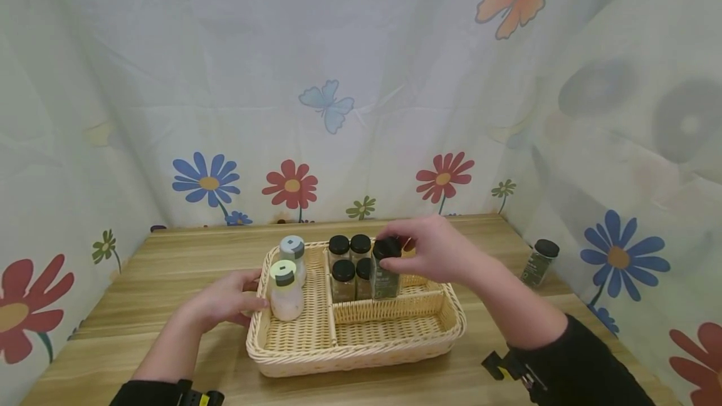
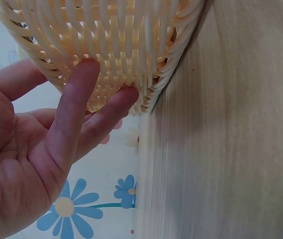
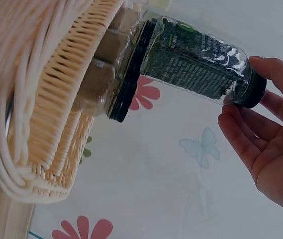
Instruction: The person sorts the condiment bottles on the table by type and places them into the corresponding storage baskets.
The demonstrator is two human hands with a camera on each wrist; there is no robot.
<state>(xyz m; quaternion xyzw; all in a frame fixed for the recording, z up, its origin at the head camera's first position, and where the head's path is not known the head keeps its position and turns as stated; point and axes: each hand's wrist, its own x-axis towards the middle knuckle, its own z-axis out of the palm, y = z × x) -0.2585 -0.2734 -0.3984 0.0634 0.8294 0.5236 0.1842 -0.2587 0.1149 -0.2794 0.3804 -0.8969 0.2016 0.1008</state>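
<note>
My right hand (image 1: 431,249) pinches the black lid of a clear spice jar (image 3: 193,59) filled with dark green flakes. In the right wrist view this jar is upright relative to the basket, its base level with the tops of several smaller black-lidded jars (image 1: 343,281) with brown contents. Those stand in the back compartment of a wicker basket (image 1: 361,359). At the basket's left end my left hand (image 1: 228,299) holds the rim, thumb at the top and fingers against the outer weave. Two white-bodied shakers (image 1: 286,296) stand in the long left compartment.
A second green-filled jar with a black lid (image 1: 539,263) stands on the wooden table (image 1: 197,255) to the right, beyond my forearm. A printed curtain (image 1: 361,30) with flowers and butterflies surrounds the table at the back and sides.
</note>
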